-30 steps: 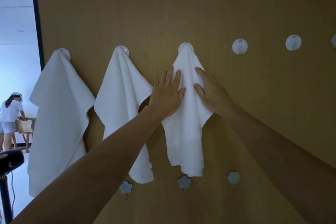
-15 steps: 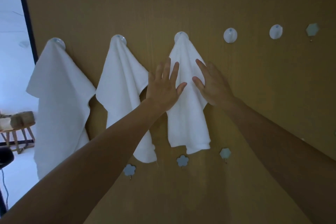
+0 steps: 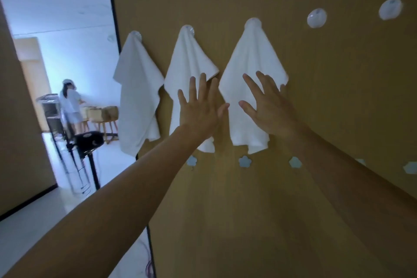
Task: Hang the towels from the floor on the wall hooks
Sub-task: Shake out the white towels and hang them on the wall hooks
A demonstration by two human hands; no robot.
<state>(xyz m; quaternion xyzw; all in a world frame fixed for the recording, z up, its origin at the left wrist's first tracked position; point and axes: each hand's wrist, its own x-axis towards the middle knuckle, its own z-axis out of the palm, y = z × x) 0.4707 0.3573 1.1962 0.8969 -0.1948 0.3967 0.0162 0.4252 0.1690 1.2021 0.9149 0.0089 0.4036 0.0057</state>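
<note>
My left hand (image 3: 198, 108) lies spread wide over the middle towel (image 3: 189, 61), my right hand (image 3: 268, 110) flat, fingers straight, on the third towel (image 3: 252, 58); both towels hang from hooks (image 3: 253, 21) near the wall's (image 3: 338, 108) left edge.

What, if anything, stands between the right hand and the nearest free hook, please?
Nothing visible. The right hand is spread over the third towel; the free hook sits up to its right, only bare wall between.
</note>
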